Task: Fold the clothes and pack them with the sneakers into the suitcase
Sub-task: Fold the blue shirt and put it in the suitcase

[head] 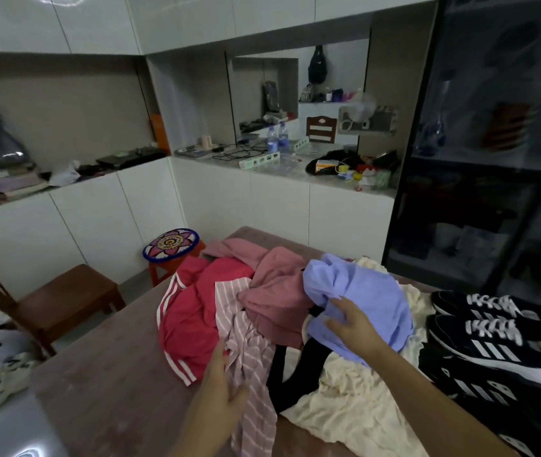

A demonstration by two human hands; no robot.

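Resting right hand [351, 321] open on blue shirt [373, 291], left hand [221, 380] open on striped top [256, 371]. Probably limp, light; best pinched at shoulders.

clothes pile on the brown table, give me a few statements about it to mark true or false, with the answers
1. The right hand rests on the crumpled lilac garment. True.
2. The black sneakers with white stripes lie left of the lilac garment. False: they lie to its right.
3. The left hand touches the pink-and-white striped garment. True.
4. The red garment with white side stripes is neatly folded. False: it lies crumpled and unfolded.
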